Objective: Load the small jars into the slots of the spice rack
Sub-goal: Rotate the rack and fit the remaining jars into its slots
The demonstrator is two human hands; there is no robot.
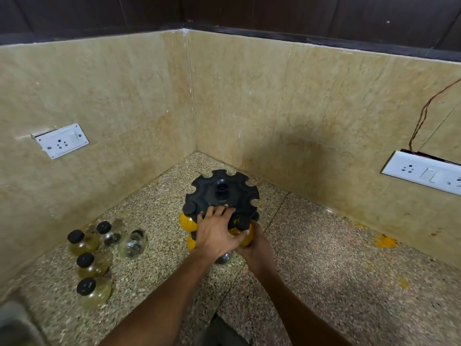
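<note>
one black spice rack (220, 193) stands in the counter corner; at least three yellow jars hang in its near slots. five loose jars (91, 262) sit on the speckled granite counter (324, 258) to the left, well apart from it. left hand (217, 232) lies with fingers spread on the rack top. right hand (254, 245) is curled around a yellow jar (245, 234) at a slot. beige tiled walls, two socket plates (61, 140)
</note>
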